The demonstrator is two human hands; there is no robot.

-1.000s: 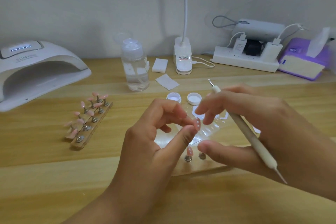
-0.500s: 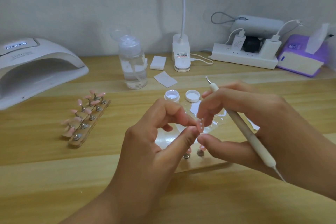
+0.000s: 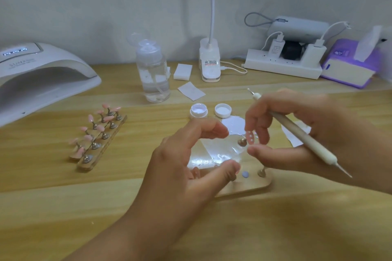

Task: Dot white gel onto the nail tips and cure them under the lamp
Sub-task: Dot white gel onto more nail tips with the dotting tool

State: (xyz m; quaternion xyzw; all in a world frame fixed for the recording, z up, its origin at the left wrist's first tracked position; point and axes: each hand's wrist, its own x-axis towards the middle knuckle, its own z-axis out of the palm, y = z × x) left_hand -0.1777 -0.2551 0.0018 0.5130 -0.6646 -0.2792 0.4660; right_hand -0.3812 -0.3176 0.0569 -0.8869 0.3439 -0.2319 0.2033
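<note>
Slack and holding nothing, left grip (image 3: pixel 180 165): thumb and forefinger spread in a wide C over the near left part of the wooden stand (image 3: pixel 244 189), probably kept close to steady the work.

Far left of the stand and further back, curing lamp (image 3: pixel 42 74), mouth open toward the middle of the bench (image 3: pixel 63 207), ready for the cure step. Left of the stand and well apart from it, a rack of pink tips (image 3: pixel 99 135), parked outside the working zone. Just behind the stand, open gel pot (image 3: pixel 198 110) with its lid (image 3: pixel 222 110) beside it, within easy dipping reach.

Over the stand's far right part, seemingly lifted off it, one nail tip (image 3: pixel 250 137) on a metal-footed post, white dots showing, face turned up toward the eyes, apparently for checking. Pinched between thumb and fingers of the right grip (image 3: pixel 307 140), so right at those fingertips (image 3: pixel 263 136), with a clear gap to the left grip's forefinger. Dotting pen (image 3: pixel 297 133) tucked slantwise across the same right grip, neither end touching the tip. Dotting on this piece judged finished, curing not yet done.
</note>
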